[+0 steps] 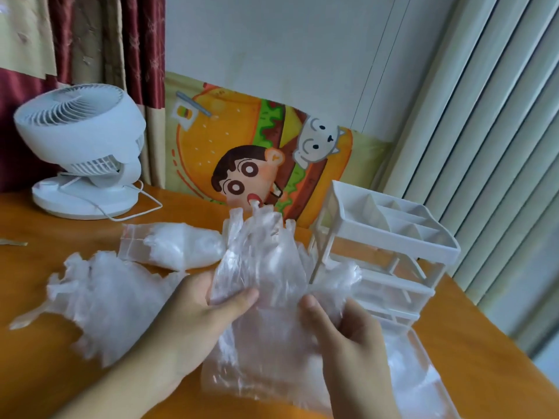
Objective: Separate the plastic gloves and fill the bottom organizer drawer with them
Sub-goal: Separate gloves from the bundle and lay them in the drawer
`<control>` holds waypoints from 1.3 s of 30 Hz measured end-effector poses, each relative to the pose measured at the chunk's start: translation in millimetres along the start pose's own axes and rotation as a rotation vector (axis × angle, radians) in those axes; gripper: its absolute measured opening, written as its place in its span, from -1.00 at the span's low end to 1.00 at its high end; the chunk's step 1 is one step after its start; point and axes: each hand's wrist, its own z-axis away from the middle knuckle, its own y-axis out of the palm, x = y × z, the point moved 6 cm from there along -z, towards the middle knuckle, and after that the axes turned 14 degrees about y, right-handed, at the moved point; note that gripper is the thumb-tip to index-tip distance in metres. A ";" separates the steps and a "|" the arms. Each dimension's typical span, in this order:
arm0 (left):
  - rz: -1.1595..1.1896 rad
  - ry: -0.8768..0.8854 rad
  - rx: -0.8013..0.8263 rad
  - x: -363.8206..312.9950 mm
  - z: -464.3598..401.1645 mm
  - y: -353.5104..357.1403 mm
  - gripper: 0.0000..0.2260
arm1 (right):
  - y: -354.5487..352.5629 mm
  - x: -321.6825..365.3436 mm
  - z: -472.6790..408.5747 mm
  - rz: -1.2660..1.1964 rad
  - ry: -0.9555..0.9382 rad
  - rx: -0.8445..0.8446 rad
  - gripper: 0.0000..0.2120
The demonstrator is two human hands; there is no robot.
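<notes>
Gloves pinched by left hand and right hand fingers; organizer just right, table edge near.

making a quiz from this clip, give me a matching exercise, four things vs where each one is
Things:
1. fan
2. sealed glove packet
3. organizer
4. glove bunch

Places:
A. held up in both hands
B. right side of the table
C. far left of the table
D. lying on the table behind the left hand

Pairs: 1-C, 2-D, 3-B, 4-A
</notes>
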 end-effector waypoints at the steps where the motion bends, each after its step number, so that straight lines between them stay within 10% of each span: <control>1: 0.015 0.018 -0.015 -3.3 0.9 -0.1 -0.74 | -3.0 -0.2 -0.9 -0.006 -0.011 -0.009 -0.79; 12: 0.129 0.119 -0.111 -4.9 0.5 -2.7 -0.83 | -4.0 -5.4 3.0 0.114 0.013 0.013 -0.54; 17: 0.097 0.184 -0.126 -7.5 1.9 -1.8 -0.83 | -2.9 -6.9 1.1 -0.026 0.086 0.027 -0.96; 39: 0.007 0.162 -0.014 -7.0 -0.4 -0.7 -0.69 | -10.6 -6.5 -2.4 -0.048 -0.026 -0.085 -0.84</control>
